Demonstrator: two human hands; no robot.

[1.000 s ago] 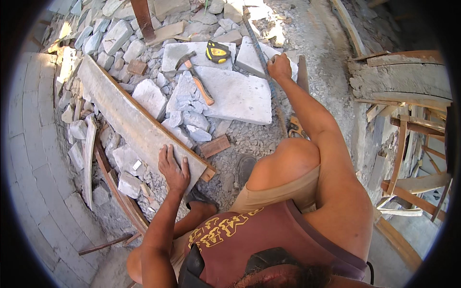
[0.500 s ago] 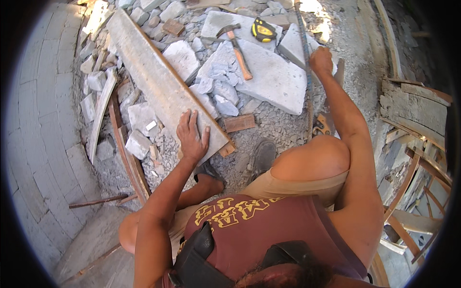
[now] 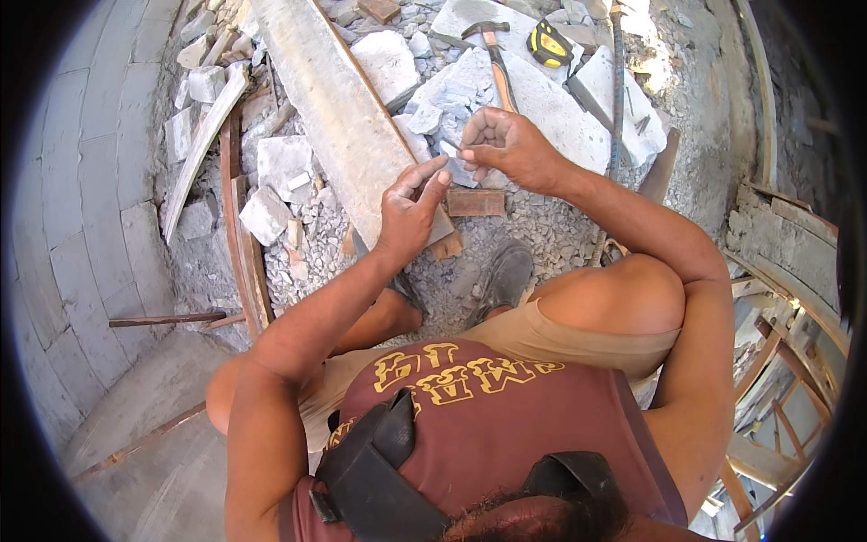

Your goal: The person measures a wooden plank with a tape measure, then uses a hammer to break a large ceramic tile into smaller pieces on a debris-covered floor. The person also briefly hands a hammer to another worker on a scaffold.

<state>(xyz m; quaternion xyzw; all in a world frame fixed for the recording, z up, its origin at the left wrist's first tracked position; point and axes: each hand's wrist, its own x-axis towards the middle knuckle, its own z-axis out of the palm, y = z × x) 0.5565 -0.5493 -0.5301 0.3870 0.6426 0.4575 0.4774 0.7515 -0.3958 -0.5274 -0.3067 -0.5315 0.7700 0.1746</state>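
Observation:
My right hand (image 3: 510,149) is raised in front of me, its thumb and fingers pinched on a small, thin, dark nail (image 3: 451,145). Close beside it is my left hand (image 3: 411,208), thumb and index finger extended with a gap between their tips and nothing visible in them. Both hands are above the near end of a long plank (image 3: 339,108) with a grey, cement-stained face. More nails (image 3: 642,123) lie on a concrete piece to the right. A claw hammer (image 3: 497,63) and a yellow-and-black tape measure (image 3: 549,43) rest on a broken slab.
Concrete rubble (image 3: 384,68) surrounds the plank. A short wood block (image 3: 476,202) lies near my shoes. A rusty bar (image 3: 618,90) stretches along the right, beside a handsaw blade (image 3: 658,169). Block wall (image 3: 99,181) stands at left; wooden pieces (image 3: 786,361) are stacked at right.
My right hand has come back from the concrete piece at right to the middle, now with a nail. The left hand has lifted off the plank and moved beside it. The view has shifted slightly.

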